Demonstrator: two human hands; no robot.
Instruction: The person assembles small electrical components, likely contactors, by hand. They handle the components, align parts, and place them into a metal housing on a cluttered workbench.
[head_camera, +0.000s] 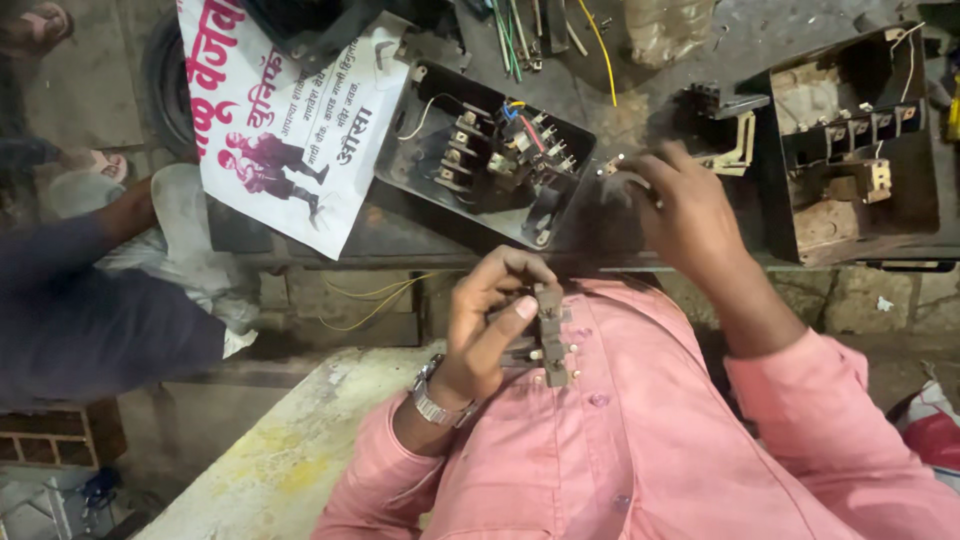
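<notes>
My left hand (490, 320), with a metal watch on its wrist, grips a small grey terminal block with brass screws (552, 345) close against my pink shirt. My right hand (685, 210) reaches out over the dark workbench and pinches a small brass metal part (610, 166) between its fingertips. That part hangs just right of an open black switch box (485, 160) that holds contacts and coloured wires.
A second open, rusty switch box (850, 140) stands at the right. A white printed poster (290, 110) lies at the left. Loose wires (520, 35) lie at the back. Another person's dark-sleeved arm (90, 320) is at the left, and a concrete ledge (290, 450) lies below.
</notes>
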